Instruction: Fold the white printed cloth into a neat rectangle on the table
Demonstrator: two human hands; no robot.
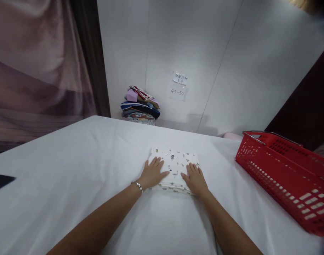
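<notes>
A folded white cloth (175,164) with small grey and green printed figures lies flat on the white-covered table in front of me. My left hand (152,173) rests palm down on its left side, fingers spread. On the cloth's right side lies my right hand (195,180), also flat with the fingers apart. Several layers show along the fold at the near edge. A silver bracelet (137,186) circles my left wrist.
A red plastic basket (278,170) with metal handles stands at the right. Folded clothes (140,106) are stacked beyond the table's far edge. A dark flat object (1,182) lies at the left. Paper notes (178,92) hang on the wall.
</notes>
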